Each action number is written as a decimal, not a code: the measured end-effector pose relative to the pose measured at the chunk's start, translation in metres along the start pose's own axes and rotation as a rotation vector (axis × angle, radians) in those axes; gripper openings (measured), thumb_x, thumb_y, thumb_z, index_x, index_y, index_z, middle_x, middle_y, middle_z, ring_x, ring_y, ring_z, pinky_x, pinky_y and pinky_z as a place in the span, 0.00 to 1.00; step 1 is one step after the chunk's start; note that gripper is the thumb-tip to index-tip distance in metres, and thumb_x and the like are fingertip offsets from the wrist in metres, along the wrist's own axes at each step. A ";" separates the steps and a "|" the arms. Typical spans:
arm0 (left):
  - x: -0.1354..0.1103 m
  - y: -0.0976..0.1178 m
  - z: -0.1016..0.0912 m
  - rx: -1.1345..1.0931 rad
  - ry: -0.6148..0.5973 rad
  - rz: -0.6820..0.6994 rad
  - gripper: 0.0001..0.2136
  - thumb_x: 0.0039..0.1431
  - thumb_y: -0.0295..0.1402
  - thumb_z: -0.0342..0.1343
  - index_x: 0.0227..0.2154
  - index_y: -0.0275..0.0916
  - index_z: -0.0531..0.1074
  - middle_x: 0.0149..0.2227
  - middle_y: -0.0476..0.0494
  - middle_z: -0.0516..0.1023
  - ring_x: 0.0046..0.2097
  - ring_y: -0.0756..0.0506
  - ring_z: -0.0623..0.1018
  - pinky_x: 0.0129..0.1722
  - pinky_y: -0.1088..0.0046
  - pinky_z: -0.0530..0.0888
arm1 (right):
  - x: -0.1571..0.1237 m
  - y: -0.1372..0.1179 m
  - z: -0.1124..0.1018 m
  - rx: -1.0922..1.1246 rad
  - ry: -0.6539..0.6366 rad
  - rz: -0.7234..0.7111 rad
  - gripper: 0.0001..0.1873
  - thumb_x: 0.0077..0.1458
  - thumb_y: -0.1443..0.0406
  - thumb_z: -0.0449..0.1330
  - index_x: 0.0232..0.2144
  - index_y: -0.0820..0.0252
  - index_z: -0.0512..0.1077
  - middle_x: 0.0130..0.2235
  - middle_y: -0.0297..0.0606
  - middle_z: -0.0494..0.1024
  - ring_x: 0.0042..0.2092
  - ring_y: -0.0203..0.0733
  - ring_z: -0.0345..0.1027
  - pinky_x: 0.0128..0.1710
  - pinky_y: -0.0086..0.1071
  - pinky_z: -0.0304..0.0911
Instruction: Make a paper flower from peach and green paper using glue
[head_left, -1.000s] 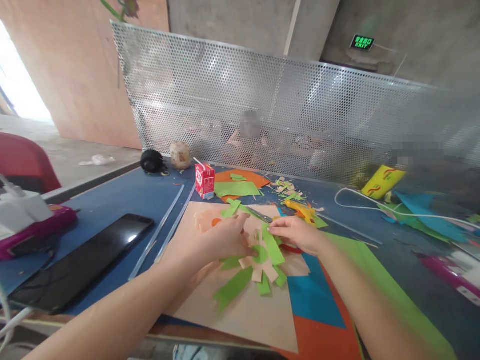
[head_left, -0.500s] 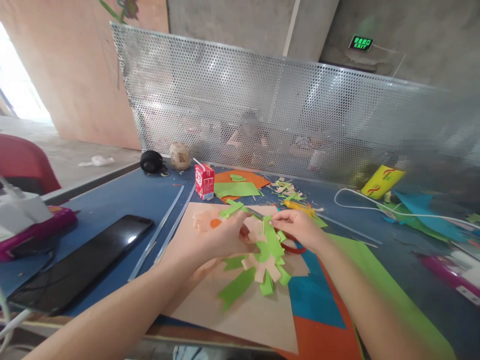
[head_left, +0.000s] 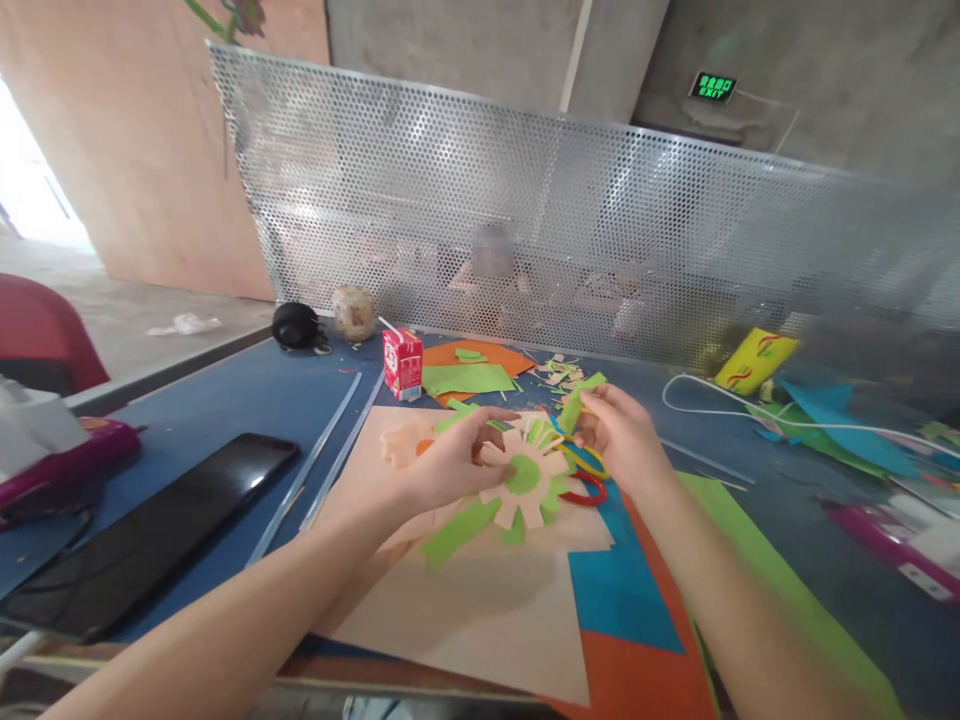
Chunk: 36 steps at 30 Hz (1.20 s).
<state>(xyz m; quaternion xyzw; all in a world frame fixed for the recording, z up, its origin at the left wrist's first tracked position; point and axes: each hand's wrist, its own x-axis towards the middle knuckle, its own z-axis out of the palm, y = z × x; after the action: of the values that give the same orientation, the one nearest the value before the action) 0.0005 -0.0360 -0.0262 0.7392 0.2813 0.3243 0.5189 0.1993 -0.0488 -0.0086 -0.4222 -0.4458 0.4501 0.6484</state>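
My left hand (head_left: 448,463) grips the left edge of a paper flower (head_left: 525,487), a beige toothed disc with a green centre and green strips behind it, lifted a little off a beige sheet (head_left: 480,600). My right hand (head_left: 622,440) pinches a green paper strip (head_left: 576,403) just above and right of the flower. Red-handled scissors (head_left: 589,480) lie under the right hand.
A black phone (head_left: 142,535) lies at the left on the blue table (head_left: 225,400). A red juice carton (head_left: 402,363), orange and green sheets (head_left: 469,375) and paper scraps lie further back. A perforated metal screen (head_left: 525,210) closes the far side. White cable (head_left: 750,420) runs at the right.
The right hand has pulled a green strip up and away from the flower. The left hand has raised and turned the flower so that its face shows.
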 end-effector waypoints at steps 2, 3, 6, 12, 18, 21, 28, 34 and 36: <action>-0.001 0.003 0.001 0.017 -0.012 -0.005 0.23 0.44 0.29 0.55 0.46 0.40 0.59 0.28 0.52 0.62 0.24 0.56 0.64 0.22 0.80 0.61 | 0.001 0.002 0.000 -0.072 0.014 -0.022 0.10 0.39 0.63 0.62 0.27 0.58 0.65 0.26 0.30 0.72 0.26 0.33 0.67 0.17 0.23 0.60; -0.001 0.005 0.001 0.036 -0.015 -0.009 0.23 0.44 0.30 0.56 0.46 0.39 0.59 0.27 0.52 0.63 0.24 0.56 0.65 0.22 0.79 0.61 | 0.001 0.004 0.000 -0.119 0.014 -0.030 0.11 0.39 0.63 0.62 0.28 0.58 0.66 0.26 0.30 0.72 0.26 0.33 0.67 0.19 0.23 0.61; -0.003 0.010 0.004 0.046 -0.045 -0.030 0.28 0.43 0.32 0.57 0.49 0.40 0.56 0.26 0.51 0.68 0.25 0.54 0.66 0.23 0.78 0.60 | -0.001 0.007 0.003 -0.252 -0.037 -0.005 0.11 0.38 0.62 0.62 0.27 0.59 0.66 0.26 0.30 0.73 0.26 0.33 0.67 0.21 0.24 0.62; -0.005 0.007 0.008 0.016 -0.077 -0.105 0.33 0.41 0.35 0.58 0.52 0.40 0.52 0.23 0.52 0.70 0.24 0.52 0.67 0.22 0.76 0.61 | -0.008 0.007 0.009 -0.384 -0.232 0.094 0.11 0.40 0.59 0.61 0.27 0.59 0.68 0.26 0.34 0.74 0.25 0.34 0.68 0.24 0.26 0.63; -0.004 -0.002 0.007 0.050 -0.098 -0.147 0.33 0.39 0.35 0.60 0.50 0.40 0.53 0.27 0.49 0.71 0.28 0.49 0.71 0.26 0.74 0.65 | -0.010 0.007 0.007 -0.416 -0.298 0.201 0.15 0.41 0.58 0.60 0.33 0.59 0.69 0.24 0.35 0.74 0.23 0.35 0.67 0.23 0.28 0.62; -0.003 -0.003 0.007 0.094 -0.042 -0.138 0.33 0.38 0.34 0.60 0.50 0.41 0.54 0.33 0.45 0.70 0.29 0.50 0.72 0.26 0.74 0.66 | -0.010 0.009 0.006 -0.415 -0.322 0.244 0.16 0.42 0.56 0.59 0.33 0.58 0.69 0.26 0.35 0.74 0.25 0.36 0.68 0.22 0.27 0.63; -0.001 -0.003 0.007 0.091 0.003 -0.076 0.31 0.38 0.33 0.60 0.48 0.40 0.56 0.36 0.44 0.69 0.27 0.52 0.70 0.25 0.75 0.66 | -0.012 0.009 0.007 -0.456 -0.351 0.192 0.17 0.45 0.53 0.55 0.35 0.57 0.68 0.32 0.36 0.74 0.31 0.37 0.68 0.24 0.27 0.63; 0.001 -0.005 0.008 0.089 0.019 -0.076 0.30 0.40 0.35 0.59 0.48 0.38 0.55 0.28 0.49 0.70 0.25 0.52 0.69 0.21 0.78 0.64 | -0.015 0.002 0.012 -0.482 -0.398 0.124 0.17 0.47 0.56 0.55 0.40 0.54 0.66 0.40 0.37 0.72 0.40 0.38 0.66 0.32 0.27 0.63; 0.001 -0.005 0.008 0.026 0.089 -0.077 0.33 0.40 0.34 0.59 0.51 0.40 0.50 0.28 0.49 0.70 0.26 0.52 0.70 0.22 0.77 0.65 | -0.013 0.002 0.011 -0.424 -0.363 0.088 0.18 0.47 0.58 0.56 0.42 0.53 0.64 0.46 0.37 0.69 0.46 0.38 0.63 0.38 0.28 0.63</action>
<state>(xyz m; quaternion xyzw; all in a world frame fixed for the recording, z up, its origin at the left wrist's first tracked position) 0.0071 -0.0380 -0.0330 0.7194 0.3362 0.3330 0.5085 0.1857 -0.0594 -0.0103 -0.4798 -0.6201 0.4427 0.4351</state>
